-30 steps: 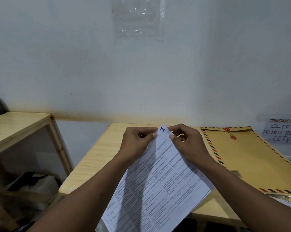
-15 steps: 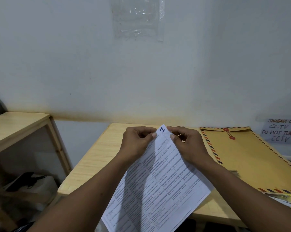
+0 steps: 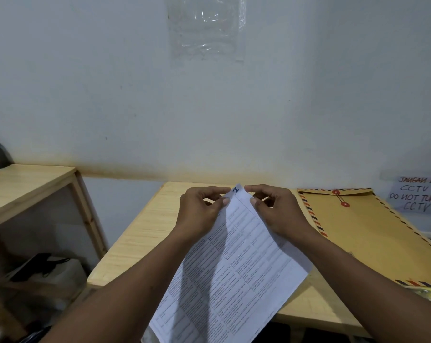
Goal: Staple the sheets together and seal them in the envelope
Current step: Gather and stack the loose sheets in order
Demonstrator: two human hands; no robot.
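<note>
Sheets of white paper printed with a dense table (image 3: 234,268) hang in front of you, held up by their top corner above the pale wooden counter (image 3: 140,243). Your left hand (image 3: 199,214) pinches that corner from the left, thumb and forefinger closed on the paper. Your right hand (image 3: 276,214) pinches it from the right in the same way, the other fingers curled behind. A blue handwritten mark sits on the corner tip between your two hands. The lower end of the sheets runs down past the counter's front edge, between your forearms. Whether a staple sits in that corner is too small to tell.

To your right, the brown paper envelope with a red-and-blue striped border (image 3: 370,238) lies flat on the counter, flap folded down, with two red discs joined by a string (image 3: 339,201).

A handwritten white sign (image 3: 417,196) leans at the far right, partly cut off. A clear plastic sleeve (image 3: 205,28) is stuck to the white wall above. A lower wooden shelf unit (image 3: 28,184) stands to your left.
</note>
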